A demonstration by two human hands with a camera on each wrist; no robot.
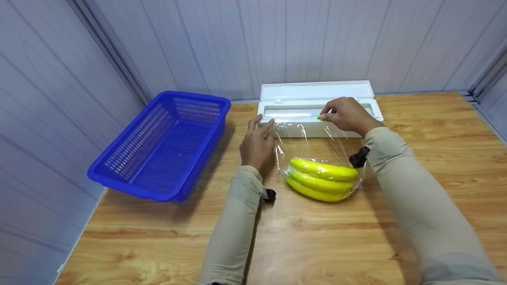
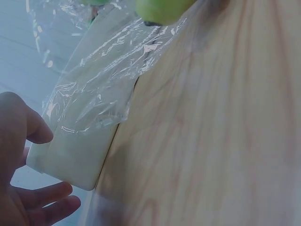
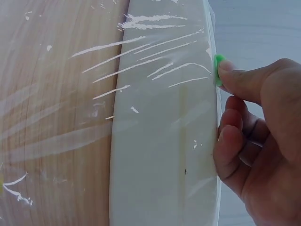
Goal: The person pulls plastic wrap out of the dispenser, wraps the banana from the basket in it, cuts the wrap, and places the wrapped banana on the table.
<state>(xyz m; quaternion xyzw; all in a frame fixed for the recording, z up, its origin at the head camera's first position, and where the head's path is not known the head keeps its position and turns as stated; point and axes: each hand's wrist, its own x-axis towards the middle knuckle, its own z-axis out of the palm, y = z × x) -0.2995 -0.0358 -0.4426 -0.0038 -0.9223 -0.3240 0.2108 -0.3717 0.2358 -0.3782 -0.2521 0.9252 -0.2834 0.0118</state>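
Observation:
A white cling film dispenser [image 1: 317,128] stands with its lid raised at the back of the table. My left hand [image 1: 256,146] holds its left front corner; in the left wrist view the thumb [image 2: 40,129] lies at the front face and other fingers reach around the end. My right hand [image 1: 348,114] pinches a small green slide cutter [image 3: 218,69] at the dispenser's front edge, between thumb and forefinger. Clear cling film [image 1: 303,136] runs from that edge down to a bunch of yellow bananas [image 1: 323,184], which it covers and wraps around.
A blue plastic basket [image 1: 158,158] with slotted sides stands to the left on the wooden table [image 1: 309,245]. A white panelled wall [image 1: 245,47] rises close behind the dispenser, and another runs along the left.

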